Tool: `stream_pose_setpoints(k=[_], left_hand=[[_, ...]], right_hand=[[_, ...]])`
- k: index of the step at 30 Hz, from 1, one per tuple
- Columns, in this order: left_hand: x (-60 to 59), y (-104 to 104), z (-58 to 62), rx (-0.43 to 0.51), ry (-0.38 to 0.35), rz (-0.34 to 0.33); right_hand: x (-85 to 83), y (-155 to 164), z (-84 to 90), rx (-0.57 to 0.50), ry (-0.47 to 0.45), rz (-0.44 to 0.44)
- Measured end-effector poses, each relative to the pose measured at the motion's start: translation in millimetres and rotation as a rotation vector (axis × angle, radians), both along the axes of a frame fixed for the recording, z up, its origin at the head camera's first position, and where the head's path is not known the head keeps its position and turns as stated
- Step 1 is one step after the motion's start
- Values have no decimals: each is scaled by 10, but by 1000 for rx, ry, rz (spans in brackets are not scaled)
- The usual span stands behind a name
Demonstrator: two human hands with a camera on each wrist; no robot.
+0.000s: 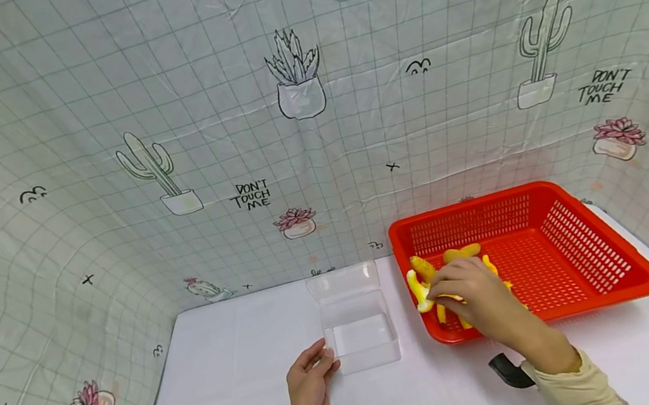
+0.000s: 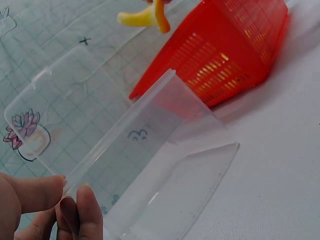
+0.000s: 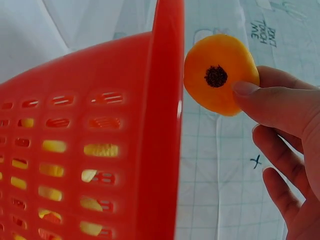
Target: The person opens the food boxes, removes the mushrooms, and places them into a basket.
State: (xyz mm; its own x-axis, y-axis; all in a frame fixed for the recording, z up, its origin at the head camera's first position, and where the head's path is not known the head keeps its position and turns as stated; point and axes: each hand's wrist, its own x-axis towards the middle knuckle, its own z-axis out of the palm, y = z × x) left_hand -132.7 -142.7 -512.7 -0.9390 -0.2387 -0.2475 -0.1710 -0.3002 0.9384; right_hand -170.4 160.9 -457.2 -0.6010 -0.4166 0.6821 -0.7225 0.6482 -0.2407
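Observation:
My left hand [image 1: 311,386] pinches the left wall of a clear plastic box [image 1: 365,359] between thumb and fingers. The box stands on the table with its lid [image 1: 343,281] swung back; its inside shows no contents. My right hand [image 1: 474,295] is at the left end of a red basket [image 1: 621,295]. Thumb and forefinger pinch a yellow mushroom-shaped piece [image 2: 142,18], a tapered stem on a round cap. In the right wrist view its orange cap [image 3: 200,92] has a dark centre, close beside the basket rim. Several yellow pieces [image 1: 462,252] lie in the basket under and behind the hand.
White cloth covers the table [image 1: 214,388]. Behind it hangs a grid-patterned sheet [image 1: 222,141] printed with cacti and lettering. Black wrist mounts [image 1: 511,372] show by both sleeves. The basket's raised rim stands taller than the pieces inside it.

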Motion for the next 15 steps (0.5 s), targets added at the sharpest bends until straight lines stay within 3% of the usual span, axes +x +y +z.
stream_pose_setpoints(k=[15], left_hand=[[-2,-14,-1,13,-6,-4]], right_hand=[[37,110,-26,-4,-12,-31]])
